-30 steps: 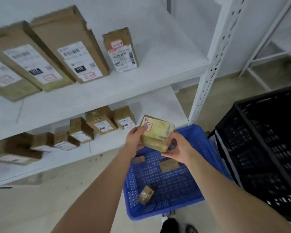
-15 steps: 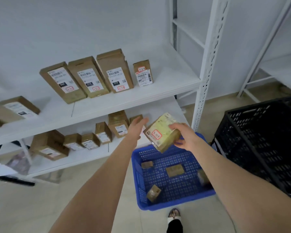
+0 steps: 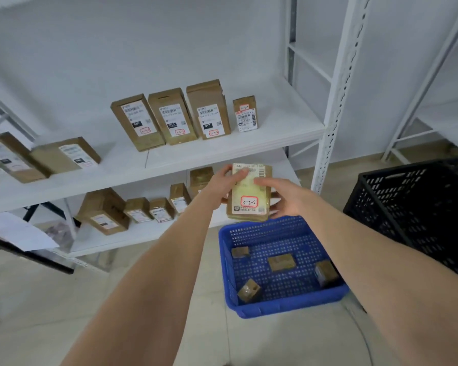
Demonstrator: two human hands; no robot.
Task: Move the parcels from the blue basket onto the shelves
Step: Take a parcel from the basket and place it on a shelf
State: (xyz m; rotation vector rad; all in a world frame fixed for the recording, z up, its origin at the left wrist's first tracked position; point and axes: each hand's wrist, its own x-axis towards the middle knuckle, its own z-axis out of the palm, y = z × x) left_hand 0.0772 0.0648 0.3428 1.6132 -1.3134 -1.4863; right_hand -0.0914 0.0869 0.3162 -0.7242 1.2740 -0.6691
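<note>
I hold a flat brown parcel [image 3: 250,196] upright in front of the lower shelf [image 3: 148,233], its label reading 3-3-5 facing me. My left hand [image 3: 222,184] grips its upper left edge, thumb on the label. My right hand [image 3: 280,199] holds its right side, fingers across the front. Below stands the blue basket [image 3: 288,307] on the floor with several small brown parcels, one of them [image 3: 280,262] lying flat in the middle. The upper shelf [image 3: 249,146] carries a row of upright labelled parcels [image 3: 209,112].
A black crate [image 3: 418,210] stands at the right, close to my right forearm. A white perforated shelf post [image 3: 328,128] rises just right of the parcel. More small parcels [image 3: 159,212] line the lower shelf. White paper on a dark board [image 3: 19,233] juts in at left.
The parcel has turned from tilted to upright with the label facing me. My left hand, open beside it half a second ago, now grips it. The view has pulled back and risen.
</note>
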